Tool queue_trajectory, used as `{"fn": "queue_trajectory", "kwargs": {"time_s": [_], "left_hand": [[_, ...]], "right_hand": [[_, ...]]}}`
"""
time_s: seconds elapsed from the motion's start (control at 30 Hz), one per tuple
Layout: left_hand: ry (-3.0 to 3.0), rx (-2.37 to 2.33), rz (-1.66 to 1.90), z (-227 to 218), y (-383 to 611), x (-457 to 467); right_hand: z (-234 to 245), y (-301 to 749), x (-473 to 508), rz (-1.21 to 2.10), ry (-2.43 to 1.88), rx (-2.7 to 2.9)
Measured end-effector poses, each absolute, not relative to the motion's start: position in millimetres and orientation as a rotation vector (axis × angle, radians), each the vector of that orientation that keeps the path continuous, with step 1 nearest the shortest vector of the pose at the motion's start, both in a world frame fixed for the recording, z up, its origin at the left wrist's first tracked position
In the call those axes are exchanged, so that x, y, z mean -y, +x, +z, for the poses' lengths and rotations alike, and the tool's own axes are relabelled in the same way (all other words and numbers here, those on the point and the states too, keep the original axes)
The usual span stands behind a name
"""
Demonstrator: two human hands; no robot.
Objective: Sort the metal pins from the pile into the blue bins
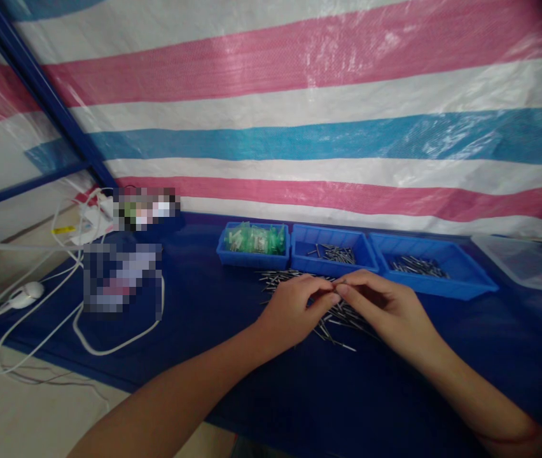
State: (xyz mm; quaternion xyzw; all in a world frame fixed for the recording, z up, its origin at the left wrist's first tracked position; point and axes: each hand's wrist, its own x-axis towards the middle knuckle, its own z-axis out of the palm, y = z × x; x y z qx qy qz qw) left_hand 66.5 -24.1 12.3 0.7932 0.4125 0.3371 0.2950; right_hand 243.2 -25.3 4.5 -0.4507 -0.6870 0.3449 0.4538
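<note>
My left hand [294,306] and my right hand [389,306] meet fingertip to fingertip above a loose heap of thin metal rods [342,314]. Thumb and fingers are pinched together on both hands. A small dark bit shows between the fingertips, too small and too covered to name. Part of the heap is hidden under the hands. Just behind it stand a blue bin [333,262] with similar rods at its right side and another blue bin [471,287] with more rods. A third blue bin [252,259] holds green plastic packets [259,239].
A clear plastic container [514,264] sits at the right. White cables [104,351] and a white plug-like piece [27,295] lie at the left, near two blurred-out items. A striped plastic sheet [299,143] hangs behind the blue tabletop [194,337]; a blue frame post [44,95] rises at left.
</note>
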Motion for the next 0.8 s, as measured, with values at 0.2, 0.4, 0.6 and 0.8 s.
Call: {"fn": "queue_trajectory", "kwargs": {"time_s": [0.2, 0.4, 0.6, 0.8], "left_hand": [[2.081, -1.097, 1.010, 12, 65, 23], [2.060, -1.077, 1.119, 21, 62, 24], [2.117, -1.160, 1.007, 20, 60, 22], [2.504, -1.349, 0.685, 13, 54, 21]], "right_hand": [[7, 247, 28, 0.784, -1.071, 1.796], [8, 249, 26, 0.801, -1.138, 1.761], [10, 257, 20, 0.693, -1.171, 1.856], [28, 310, 4, 0.061, -1.680, 1.632]]}}
